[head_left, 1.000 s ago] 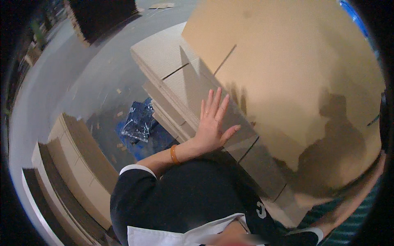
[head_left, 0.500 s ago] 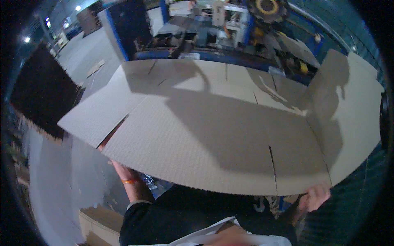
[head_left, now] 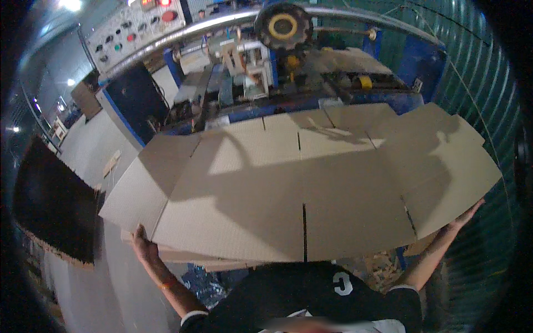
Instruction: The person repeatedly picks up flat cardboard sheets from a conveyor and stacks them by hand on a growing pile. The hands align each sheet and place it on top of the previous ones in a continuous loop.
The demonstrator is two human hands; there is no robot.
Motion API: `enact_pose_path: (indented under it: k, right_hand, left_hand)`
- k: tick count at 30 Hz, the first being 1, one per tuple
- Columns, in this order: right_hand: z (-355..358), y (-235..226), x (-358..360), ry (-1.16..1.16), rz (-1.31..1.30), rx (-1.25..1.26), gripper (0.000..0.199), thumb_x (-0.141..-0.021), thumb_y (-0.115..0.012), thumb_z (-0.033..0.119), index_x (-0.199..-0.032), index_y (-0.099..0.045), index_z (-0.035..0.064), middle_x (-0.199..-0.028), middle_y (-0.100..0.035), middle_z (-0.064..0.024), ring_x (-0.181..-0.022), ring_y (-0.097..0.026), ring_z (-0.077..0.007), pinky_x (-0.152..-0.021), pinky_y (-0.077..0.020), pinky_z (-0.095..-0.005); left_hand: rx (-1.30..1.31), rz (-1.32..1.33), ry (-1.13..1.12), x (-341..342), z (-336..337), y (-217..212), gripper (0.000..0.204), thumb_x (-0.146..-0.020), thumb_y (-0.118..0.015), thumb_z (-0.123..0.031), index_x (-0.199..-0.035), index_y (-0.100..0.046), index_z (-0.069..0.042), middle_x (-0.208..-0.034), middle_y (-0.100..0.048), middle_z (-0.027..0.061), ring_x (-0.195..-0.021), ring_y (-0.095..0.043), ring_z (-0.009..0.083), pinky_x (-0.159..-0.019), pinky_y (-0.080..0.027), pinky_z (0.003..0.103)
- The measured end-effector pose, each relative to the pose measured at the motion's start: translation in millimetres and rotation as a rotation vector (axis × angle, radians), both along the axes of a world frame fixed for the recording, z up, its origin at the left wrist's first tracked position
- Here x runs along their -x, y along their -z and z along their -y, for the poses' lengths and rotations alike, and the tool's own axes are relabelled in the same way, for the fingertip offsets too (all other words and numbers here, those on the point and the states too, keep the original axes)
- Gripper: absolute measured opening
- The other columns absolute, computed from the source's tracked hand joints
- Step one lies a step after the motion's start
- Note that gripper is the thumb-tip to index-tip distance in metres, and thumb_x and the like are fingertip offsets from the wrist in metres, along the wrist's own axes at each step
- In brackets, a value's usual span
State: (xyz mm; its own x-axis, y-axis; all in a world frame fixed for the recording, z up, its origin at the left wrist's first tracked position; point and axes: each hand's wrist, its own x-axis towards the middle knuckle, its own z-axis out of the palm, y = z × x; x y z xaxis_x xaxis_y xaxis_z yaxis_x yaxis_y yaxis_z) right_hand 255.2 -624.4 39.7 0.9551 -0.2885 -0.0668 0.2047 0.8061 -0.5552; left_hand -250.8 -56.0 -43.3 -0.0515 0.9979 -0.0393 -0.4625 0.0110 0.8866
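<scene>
**Holding a slotted cardboard blank**

Pinches the near left edge with the left hand, thumb on top. Touches the near right edge with the right hand, well apart from the left; cannot tell how tightly. Spreads the blank above more cardboard sheets, before a blue-framed machine with a control panel at far left.

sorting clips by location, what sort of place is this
Probably a cardboard-box factory or packaging workshop: there's a large slotted cardboard sheet in front, a blue-framed machine behind it, and a control panel with coloured buttons.
</scene>
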Motion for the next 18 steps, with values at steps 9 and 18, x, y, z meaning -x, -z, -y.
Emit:
enact_pose_path:
  k: [9,18]
  right_hand:
    - [-60.8,11.5,73.5,-0.292,0.301,1.251,0.056,-0.071,-0.067,0.010,-0.122,-0.046,-0.0034,-0.118,-0.054,-0.0111,-0.110,-0.049,-0.0200,-0.095,-0.0363,-0.0341]
    - [-167.1,88.1,82.7,-0.752,1.572,2.190,0.058,-0.069,-0.063,0.048,-0.122,-0.051,0.0267,-0.131,-0.046,-0.0023,-0.123,-0.038,-0.0297,-0.101,-0.0284,-0.0510]
  left_hand:
    - [-0.354,-0.585,0.159,-9.7,55.8,-6.8,0.030,-0.083,-0.053,-0.010,-0.111,-0.051,0.000,-0.105,-0.056,0.0066,-0.090,-0.053,0.0149,-0.080,-0.041,0.029]
    - [-1.163,-1.385,0.624,-102.9,103.7,-0.4,0.058,-0.070,-0.052,0.006,-0.125,-0.049,-0.010,-0.136,-0.040,0.0109,-0.129,-0.032,0.0305,-0.105,-0.027,0.045]
